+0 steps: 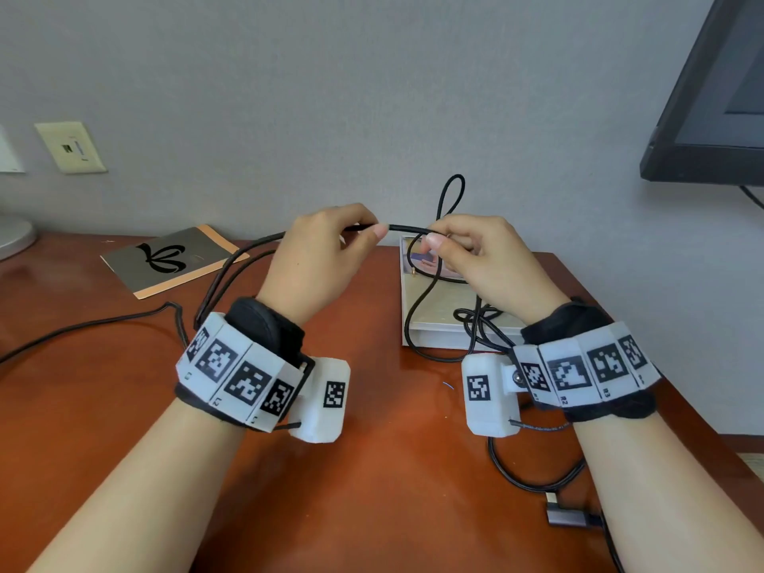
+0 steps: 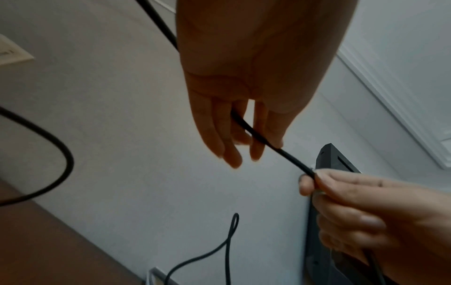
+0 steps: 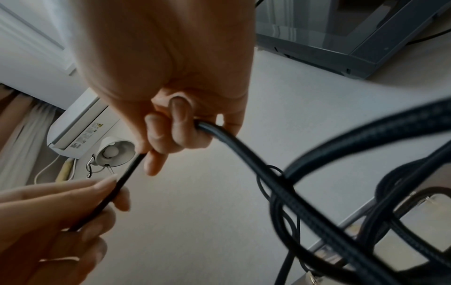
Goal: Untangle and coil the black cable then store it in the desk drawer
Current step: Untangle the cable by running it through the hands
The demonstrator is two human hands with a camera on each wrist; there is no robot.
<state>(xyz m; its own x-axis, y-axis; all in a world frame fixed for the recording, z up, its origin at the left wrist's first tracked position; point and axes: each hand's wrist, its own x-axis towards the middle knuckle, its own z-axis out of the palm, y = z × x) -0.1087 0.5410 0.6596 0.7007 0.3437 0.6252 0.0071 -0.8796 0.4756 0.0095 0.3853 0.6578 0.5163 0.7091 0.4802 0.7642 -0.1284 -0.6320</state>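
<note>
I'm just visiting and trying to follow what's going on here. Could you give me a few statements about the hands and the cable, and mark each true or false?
1. Both hands hold the cable. True: the left hand and the right hand each pinch it, a short stretch running between them.
2. The cable is neatly coiled. False: a tangle of loops lies on the book and strands trail over the desk.
3. A booklet lies left of the hands. True.
4. The hands rest flat on the desk. False: they are raised above it.
5. A screen stands at the right. True.
6. The cable's plug is in the left hand. False: a plug lies on the desk near the right forearm.
</note>
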